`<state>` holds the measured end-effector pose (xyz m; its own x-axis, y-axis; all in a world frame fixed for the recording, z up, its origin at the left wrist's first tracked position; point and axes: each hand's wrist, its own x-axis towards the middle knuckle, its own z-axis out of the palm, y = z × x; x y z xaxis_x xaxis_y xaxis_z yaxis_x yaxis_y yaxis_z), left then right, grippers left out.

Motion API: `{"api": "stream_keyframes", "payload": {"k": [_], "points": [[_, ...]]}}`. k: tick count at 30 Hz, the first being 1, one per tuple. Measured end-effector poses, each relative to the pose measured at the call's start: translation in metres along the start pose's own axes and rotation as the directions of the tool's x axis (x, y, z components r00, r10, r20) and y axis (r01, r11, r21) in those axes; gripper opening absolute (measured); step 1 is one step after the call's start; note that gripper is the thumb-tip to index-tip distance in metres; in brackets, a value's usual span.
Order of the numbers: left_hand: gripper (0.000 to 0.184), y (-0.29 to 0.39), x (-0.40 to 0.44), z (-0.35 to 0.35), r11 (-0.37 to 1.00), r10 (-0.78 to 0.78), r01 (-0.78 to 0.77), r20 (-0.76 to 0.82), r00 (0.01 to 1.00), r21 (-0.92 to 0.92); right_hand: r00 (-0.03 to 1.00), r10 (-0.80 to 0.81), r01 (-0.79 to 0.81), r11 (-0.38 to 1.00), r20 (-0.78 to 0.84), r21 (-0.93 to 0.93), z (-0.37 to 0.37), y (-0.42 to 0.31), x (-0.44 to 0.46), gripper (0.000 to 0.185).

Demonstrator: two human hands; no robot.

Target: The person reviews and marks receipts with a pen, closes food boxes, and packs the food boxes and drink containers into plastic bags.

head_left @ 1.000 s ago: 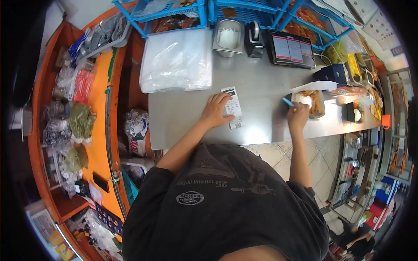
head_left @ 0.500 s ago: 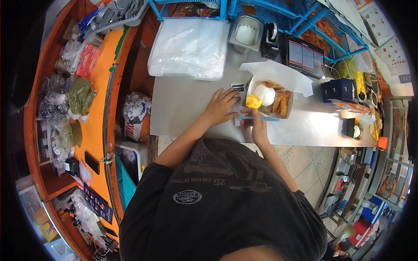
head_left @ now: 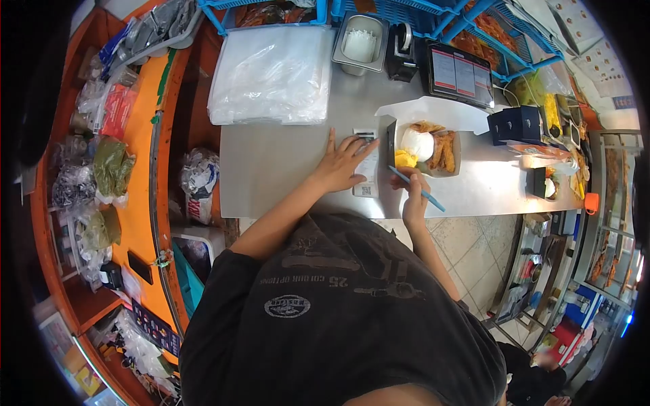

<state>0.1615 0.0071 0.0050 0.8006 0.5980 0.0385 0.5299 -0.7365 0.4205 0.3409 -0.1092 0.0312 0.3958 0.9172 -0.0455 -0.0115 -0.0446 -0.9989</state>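
Observation:
A printed receipt (head_left: 366,170) lies on the metal counter (head_left: 261,159), and my left hand (head_left: 338,164) rests on its left side with the fingers spread. To its right stands an open food box (head_left: 448,162) holding white rice (head_left: 418,144), fried pieces and something yellow. My right hand (head_left: 412,196), just below the box's front left corner, has its fingers closed round a blue pen (head_left: 429,197). The pen slants, its upper left end near the box's front edge. The box's white lid (head_left: 467,119) is folded back.
Plastic bags (head_left: 271,76), a metal container (head_left: 359,44), a black dispenser (head_left: 402,54) and a tablet (head_left: 460,73) line the counter's back, below blue racks (head_left: 535,51). Dark boxes (head_left: 518,126) stand at right. Another person (head_left: 535,379) is at lower right.
The open food box has come left, beside the receipt. My right hand has also moved left from its earlier place, keeping the pen. My left hand stays on the receipt.

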Motion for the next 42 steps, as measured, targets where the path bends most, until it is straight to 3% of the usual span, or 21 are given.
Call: {"api": "stream_keyframes", "payload": {"k": [2, 5, 6, 8, 9, 12, 13, 16, 20, 21, 23, 26, 27, 30, 33, 36, 37, 40, 42], "points": [[0.078, -0.011, -0.006, 0.007, 0.999, -0.039, 0.036, -0.072, 0.997, -0.035, 1.000, 0.019, -0.019, 1.000, 0.023, 0.004, 0.003, -0.004, -0.003, 0.026], [0.069, -0.023, -0.022, 0.004, 0.998, -0.065, 0.066, -0.146, 0.987, 0.005, 0.996, 0.008, 0.012, 0.973, 0.088, -0.229, 0.017, 0.010, -0.001, 0.009], [0.068, -0.025, -0.026, 0.002, 0.997, -0.077, 0.075, -0.152, 0.985, -0.016, 0.996, -0.013, 0.034, 0.972, 0.091, -0.231, 0.027, 0.011, 0.002, 0.007], [0.067, -0.029, -0.033, -0.003, 0.994, -0.103, 0.095, -0.164, 0.981, -0.056, 0.993, -0.059, 0.080, 0.970, 0.099, -0.230, 0.053, 0.009, 0.013, 0.007], [0.068, -0.030, -0.034, -0.005, 0.993, -0.114, 0.105, -0.163, 0.980, -0.061, 0.995, -0.075, 0.083, 0.988, 0.067, -0.133, 0.068, 0.009, 0.019, 0.008], [0.070, -0.031, -0.032, -0.006, 0.988, -0.141, 0.128, -0.172, 0.975, -0.083, 0.992, 0.008, 0.011, 0.990, 0.127, -0.143, 0.077, 0.035, 0.036, 0.009], [0.070, -0.030, -0.032, -0.006, 0.986, -0.152, 0.137, -0.180, 0.972, -0.091, 0.994, 0.054, -0.050, 0.998, 0.096, -0.047, 0.079, 0.044, 0.040, 0.010], [0.073, -0.030, -0.031, -0.009, 0.984, -0.167, 0.152, -0.186, 0.968, -0.094, 0.991, 0.132, -0.131, 0.991, 0.032, -0.029, 0.077, 0.052, 0.046, 0.010], [0.076, -0.029, -0.032, -0.012, 0.983, -0.164, 0.145, -0.180, 0.970, -0.115, 0.985, 0.109, -0.104, 0.993, 0.134, -0.048, 0.078, 0.053, 0.050, 0.014], [0.076, -0.029, -0.032, -0.011, 0.983, -0.163, 0.143, -0.185, 0.969, -0.117, 0.995, 0.020, 0.003, 0.971, 0.093, -0.239, 0.080, 0.046, 0.051, 0.014], [0.076, -0.031, -0.032, -0.009, 0.983, -0.160, 0.139, -0.194, 0.968, -0.121, 0.982, -0.177, 0.182, 0.785, 0.067, -0.593, 0.087, 0.028, 0.050, 0.014], [0.075, -0.030, -0.032, -0.010, 0.982, -0.161, 0.136, -0.204, 0.966, -0.128, 0.989, -0.082, 0.125, 0.905, 0.122, -0.406, 0.094, 0.024, 0.042, 0.014], [0.075, -0.031, -0.032, -0.010, 0.983, -0.161, 0.138, -0.201, 0.966, -0.124, 0.977, -0.006, 0.072, 0.951, 0.213, -0.300, 0.094, 0.025, 0.041, 0.014], [0.075, -0.031, -0.032, -0.010, 0.983, -0.162, 0.139, -0.196, 0.967, -0.123, 0.994, -0.036, 0.075, 0.912, 0.104, -0.404, 0.097, 0.022, 0.038, 0.016], [0.076, -0.030, -0.032, -0.011, 0.981, -0.168, 0.144, -0.191, 0.967, -0.132, 0.980, -0.038, 0.095, 0.951, 0.193, -0.293, 0.095, 0.028, 0.037, 0.016], [0.076, -0.029, -0.031, -0.009, 0.981, -0.174, 0.152, -0.195, 0.965, -0.123, 0.992, -0.110, 0.124, 0.842, 0.058, -0.526, 0.092, 0.018, 0.036, 0.013], [0.076, -0.030, -0.031, -0.007, 0.982, -0.172, 0.152, -0.205, 0.964, -0.110, 0.991, -0.128, 0.133, 0.840, 0.046, -0.526, 0.088, 0.023, 0.036, 0.011], [0.078, -0.029, -0.030, -0.009, 0.982, -0.171, 0.151, -0.207, 0.963, -0.111, 0.998, -0.030, 0.040, 0.972, 0.048, -0.231, 0.084, 0.017, 0.034, 0.009], [0.080, -0.028, -0.028, -0.010, 0.982, -0.170, 0.149, -0.207, 0.963, -0.113, 0.992, 0.020, 0.005, 0.981, 0.125, -0.193, 0.076, 0.030, 0.033, 0.007]]}}
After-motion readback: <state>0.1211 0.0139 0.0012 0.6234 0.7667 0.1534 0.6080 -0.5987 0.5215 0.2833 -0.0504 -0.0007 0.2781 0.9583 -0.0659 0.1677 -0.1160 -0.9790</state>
